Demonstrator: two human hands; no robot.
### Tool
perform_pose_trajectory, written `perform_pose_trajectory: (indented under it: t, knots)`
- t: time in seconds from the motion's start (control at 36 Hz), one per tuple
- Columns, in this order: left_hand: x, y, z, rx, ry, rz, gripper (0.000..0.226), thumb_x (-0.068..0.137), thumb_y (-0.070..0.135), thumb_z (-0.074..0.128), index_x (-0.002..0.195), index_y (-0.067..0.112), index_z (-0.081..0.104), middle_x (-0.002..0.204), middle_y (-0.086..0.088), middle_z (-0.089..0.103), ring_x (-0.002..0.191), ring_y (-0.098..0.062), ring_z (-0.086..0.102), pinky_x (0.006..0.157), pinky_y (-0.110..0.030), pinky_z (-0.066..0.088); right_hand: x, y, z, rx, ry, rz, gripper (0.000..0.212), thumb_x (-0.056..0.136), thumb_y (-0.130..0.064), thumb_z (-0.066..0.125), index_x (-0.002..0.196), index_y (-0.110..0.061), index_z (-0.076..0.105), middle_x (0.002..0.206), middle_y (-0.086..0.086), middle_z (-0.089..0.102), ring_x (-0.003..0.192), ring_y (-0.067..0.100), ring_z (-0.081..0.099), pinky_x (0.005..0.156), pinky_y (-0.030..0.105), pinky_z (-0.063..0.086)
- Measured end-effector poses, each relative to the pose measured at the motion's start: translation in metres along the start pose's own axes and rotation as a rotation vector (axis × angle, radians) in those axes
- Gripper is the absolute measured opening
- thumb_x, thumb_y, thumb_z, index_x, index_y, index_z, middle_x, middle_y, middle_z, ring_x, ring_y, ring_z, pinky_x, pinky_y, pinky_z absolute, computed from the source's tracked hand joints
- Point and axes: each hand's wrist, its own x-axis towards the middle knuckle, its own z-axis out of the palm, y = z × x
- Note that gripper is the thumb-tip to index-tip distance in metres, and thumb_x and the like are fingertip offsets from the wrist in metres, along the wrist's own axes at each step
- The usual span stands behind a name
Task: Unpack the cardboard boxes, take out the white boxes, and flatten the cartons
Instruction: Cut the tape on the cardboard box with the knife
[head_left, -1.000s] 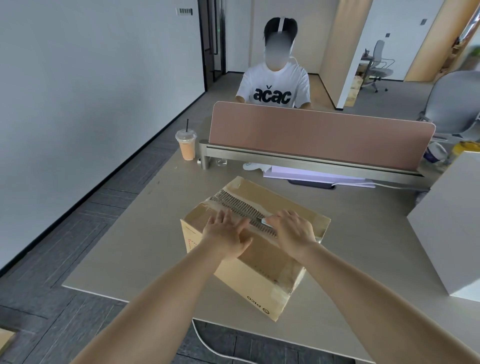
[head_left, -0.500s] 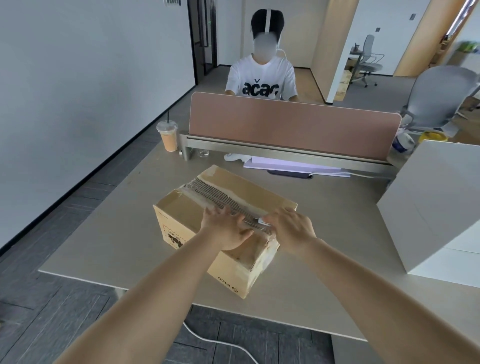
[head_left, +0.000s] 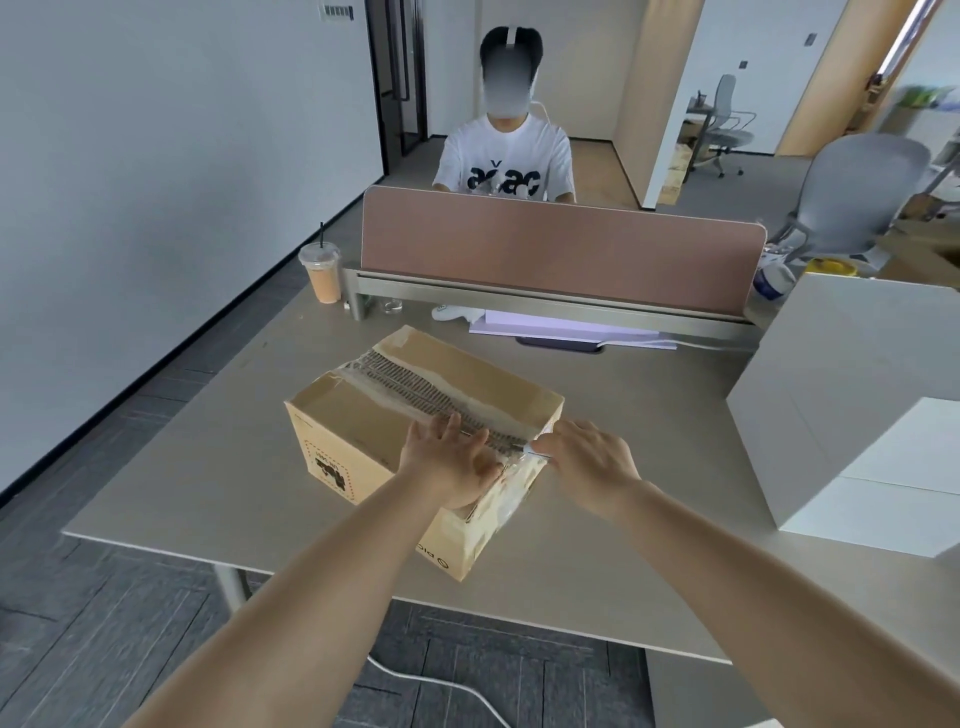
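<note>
Left hand (head_left: 448, 464) lies flat, fingers (head_left: 450, 429) spread; right hand (head_left: 589, 464) curls, seemingly pinching a small blade (head_left: 537, 452).

Setting: open-plan office. Evidence: long beige shared desk (head_left: 208, 467) split down its middle by a brown fabric privacy screen (head_left: 561, 249) on a metal rail; person in a white printed T-shirt (head_left: 506, 161) seated on the far side, facing across it; grey swivel chair (head_left: 862, 192) beside the desk and another (head_left: 724, 124) further back; dark grey carpet tiles (head_left: 130, 623); plain white walls; wood-panelled partitions (head_left: 660, 78); dark-framed glass door (head_left: 397, 78). Sundries: lidded takeaway drink with straw (head_left: 324, 273) at the screen's left end; white cable (head_left: 441, 686) on the floor.
</note>
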Motion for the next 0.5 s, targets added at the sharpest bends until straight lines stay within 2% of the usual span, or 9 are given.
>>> perform_pose_trajectory:
  t: [0.14,0.28,0.36,0.5]
  knots:
    - [-0.003,0.001,0.002,-0.047,0.022,0.021,0.070,0.094,0.067,0.011,0.155,0.032,0.000,0.161,-0.006,-0.011,0.148,-0.031,-0.007,0.119,-0.049,-0.004,-0.011,0.005,-0.005,0.009,-0.043,0.064,0.042,0.096,-0.014,0.044,0.129,-0.038,0.052,0.121,-0.005,0.054,0.119,0.023,0.047,0.086,0.034,0.046]
    - [0.002,0.004,0.005,-0.042,0.156,0.109,0.070,0.098,0.057,0.019,0.155,0.018,0.009,0.162,-0.010,0.004,0.149,-0.031,0.002,0.121,-0.045,0.002,-0.031,0.014,-0.005,0.235,0.060,0.247,0.037,0.098,-0.023,0.044,0.132,-0.038,0.046,0.131,-0.011,0.049,0.119,0.019,0.047,0.084,0.030,0.041]
    - [0.009,0.012,0.004,-0.058,0.222,0.190,0.066,0.098,0.051,0.029,0.151,0.014,0.018,0.160,-0.011,0.015,0.148,-0.032,0.011,0.120,-0.045,0.008,-0.044,0.021,-0.003,0.307,0.075,0.364,0.035,0.099,-0.027,0.043,0.134,-0.031,0.044,0.134,-0.007,0.048,0.111,0.023,0.053,0.081,0.031,0.042]
    - [0.015,0.055,-0.004,-0.093,0.315,0.389,0.055,0.097,0.041,0.042,0.144,0.014,0.033,0.153,-0.004,0.031,0.141,-0.026,0.026,0.116,-0.039,0.018,-0.090,0.041,0.007,0.381,0.076,0.636,0.028,0.099,-0.026,0.040,0.126,-0.025,0.046,0.122,0.002,0.055,0.096,0.029,0.059,0.067,0.029,0.040]
